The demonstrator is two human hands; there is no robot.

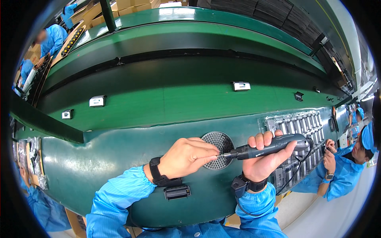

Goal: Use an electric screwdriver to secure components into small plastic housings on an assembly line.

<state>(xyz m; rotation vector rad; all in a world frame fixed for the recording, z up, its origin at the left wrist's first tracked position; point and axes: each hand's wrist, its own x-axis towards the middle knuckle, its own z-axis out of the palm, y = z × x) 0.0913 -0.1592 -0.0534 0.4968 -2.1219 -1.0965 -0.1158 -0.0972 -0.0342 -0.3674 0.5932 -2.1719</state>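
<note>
Holding hand: the right hand is palm up, its grip wrapped firmly on a dark electric screwdriver, fingers curled over the far side, thumb stretched along the rear.
Pinching hand: the left hand comes in from the left, back of the hand upward, thumb and fingertips together at the tip of the bit; whether a small piece sits between them I cannot tell.
Forearms: both blue sleeves rise from the near edge of the counter and angle toward each other, black bands on the wrists.
Screwdriver: held above the counter, roughly level, bit pointing left, its cord hanging from the rear toward the right edge.
Dish: a round dish lies under the bit and left fingertips, about midway between the counter's near and far edges.
Black part: a rectangular black part lies near the counter's near edge, just beside the left wrist.
Tray: a clear compartmented tray lies toward the right edge.
</note>
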